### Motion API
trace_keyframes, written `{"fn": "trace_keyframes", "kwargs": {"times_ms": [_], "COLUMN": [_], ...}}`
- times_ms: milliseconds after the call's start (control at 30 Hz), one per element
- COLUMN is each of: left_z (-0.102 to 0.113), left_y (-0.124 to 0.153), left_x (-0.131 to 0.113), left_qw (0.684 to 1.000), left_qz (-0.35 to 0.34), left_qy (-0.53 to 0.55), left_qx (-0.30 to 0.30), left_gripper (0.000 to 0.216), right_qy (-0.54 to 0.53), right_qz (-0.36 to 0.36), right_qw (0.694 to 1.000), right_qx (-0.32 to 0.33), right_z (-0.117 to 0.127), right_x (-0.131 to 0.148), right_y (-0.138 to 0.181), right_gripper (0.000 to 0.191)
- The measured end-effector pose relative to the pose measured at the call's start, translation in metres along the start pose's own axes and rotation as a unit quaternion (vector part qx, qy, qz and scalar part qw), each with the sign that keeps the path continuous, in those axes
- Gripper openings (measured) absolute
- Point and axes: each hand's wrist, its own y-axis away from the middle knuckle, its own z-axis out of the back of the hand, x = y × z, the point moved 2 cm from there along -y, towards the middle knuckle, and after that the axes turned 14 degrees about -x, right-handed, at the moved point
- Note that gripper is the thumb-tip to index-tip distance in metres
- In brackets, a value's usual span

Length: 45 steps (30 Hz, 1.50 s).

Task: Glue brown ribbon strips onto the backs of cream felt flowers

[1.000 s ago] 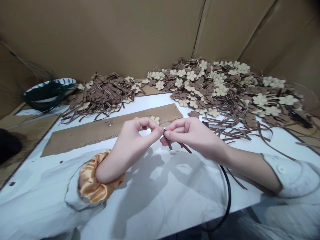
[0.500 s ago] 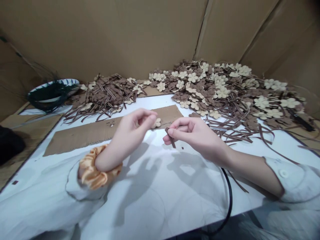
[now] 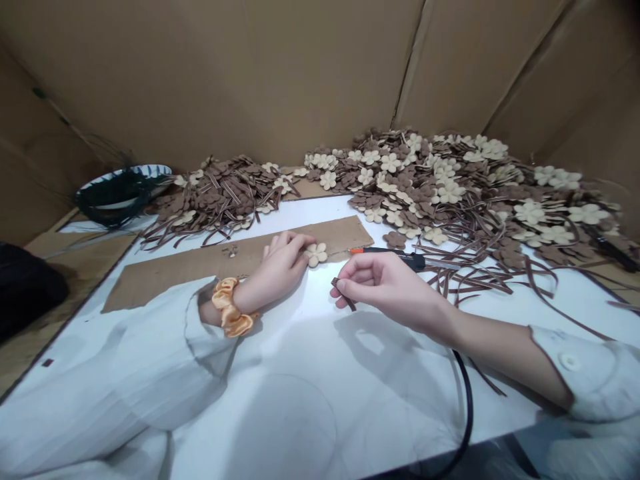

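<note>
Left hand (image 3: 283, 261) dropped, open beside a cream flower (image 3: 317, 254); right hand (image 3: 385, 288) pinches brown ribbon (image 3: 338, 287).

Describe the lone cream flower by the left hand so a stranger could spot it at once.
On the white table, find the long corrugated cardboard strip in front of the heaped flowers. At its near edge, right beside the left hand, sits a cream five-petal flower. It lies alone, apart from the piled flowers behind it.
</note>
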Motion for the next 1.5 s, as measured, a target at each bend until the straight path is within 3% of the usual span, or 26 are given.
{"fn": "trace_keyframes", "kwargs": {"times_ms": [300,633,1033,1133,1500], "left_z": [-0.001,-0.004,0.0,0.0,0.007], "left_y": [0.018,0.032,0.04,0.04,0.044], "left_x": [-0.005,-0.008,-0.011,-0.013,-0.025], "left_qw": [0.998,0.995,0.956,0.954,0.969], "left_qz": [0.003,-0.026,0.1,0.108,0.108], "left_qy": [0.043,0.094,0.276,0.279,0.217], "left_qx": [-0.041,-0.01,-0.011,0.013,0.038], "left_gripper": [0.024,0.033,0.021,0.03,0.022], "right_qy": [0.094,0.132,0.205,0.214,0.286], "right_qz": [0.04,0.033,0.133,0.163,0.233], "right_qw": [0.994,0.99,0.97,0.963,0.928], "right_qx": [0.037,0.023,0.0,-0.017,-0.057], "right_z": [0.001,0.0,-0.001,-0.001,0.0], "right_x": [-0.012,-0.019,-0.017,-0.018,-0.012], "right_y": [-0.01,-0.015,-0.013,-0.013,-0.009], "right_gripper": [0.005,0.005,0.01,0.011,0.012]}}
